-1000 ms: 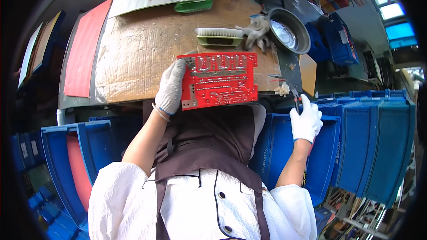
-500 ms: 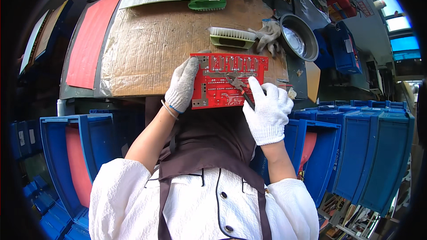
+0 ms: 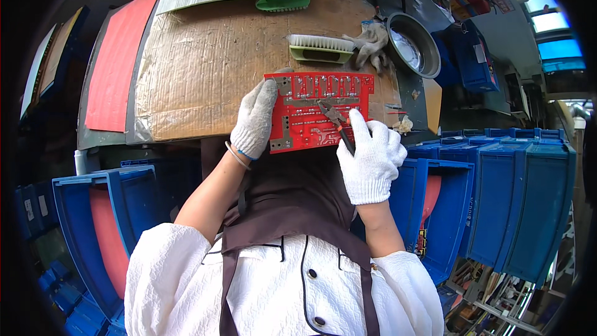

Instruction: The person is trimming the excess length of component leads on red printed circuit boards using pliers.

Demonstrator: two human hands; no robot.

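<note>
A red circuit board [image 3: 311,126] with silvery solder patches is held up at the near edge of the bench. My left hand [image 3: 257,115], in a knitted glove, grips the board by its left edge; the fingertips behind it are hidden. In a white glove, my right hand [image 3: 371,158] is closed round the dark handles of a pair of cutting pliers [image 3: 333,114]. The pliers' jaws point up and left, over the solder side near the middle of the board. Whether their tips touch the board I cannot tell.
Cardboard [image 3: 205,56] covers the bench. Beyond the board lie a green scrubbing brush [image 3: 320,55], bristles up, a loose glove [image 3: 372,43] and a metal bowl [image 3: 413,46]. A second green brush [image 3: 283,3] lies farther back. Blue bins [image 3: 87,202] stand left and right of me.
My view has shifted slightly, so the bench and bins sit a little differently. The pliers and my right hand have moved slightly relative to the board; both grips stay the same.
</note>
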